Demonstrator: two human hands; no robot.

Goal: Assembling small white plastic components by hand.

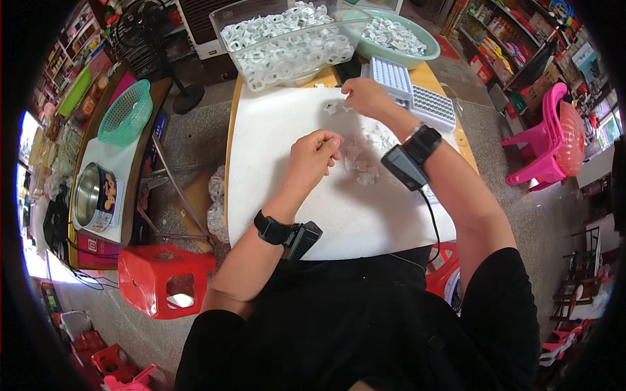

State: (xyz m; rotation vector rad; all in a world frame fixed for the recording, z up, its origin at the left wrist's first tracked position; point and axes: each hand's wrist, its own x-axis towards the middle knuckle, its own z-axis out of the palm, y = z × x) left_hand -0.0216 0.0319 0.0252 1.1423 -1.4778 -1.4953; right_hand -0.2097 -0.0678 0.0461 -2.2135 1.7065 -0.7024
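Black shirt (365, 319) fronts a white-covered table (264, 156) in a cluttered room (202, 137); both hands (310, 159) (372, 99) bend fingers (326, 137), grip unclear

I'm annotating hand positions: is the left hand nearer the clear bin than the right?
No, the right hand is closer to the clear bin, with the left hand farther from it.

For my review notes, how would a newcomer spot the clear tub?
Find the white-covered table. At its far end stands the clear tub, heaped with small white pieces. Unlike the round, pale green basin to its right, it is see-through and boxy.
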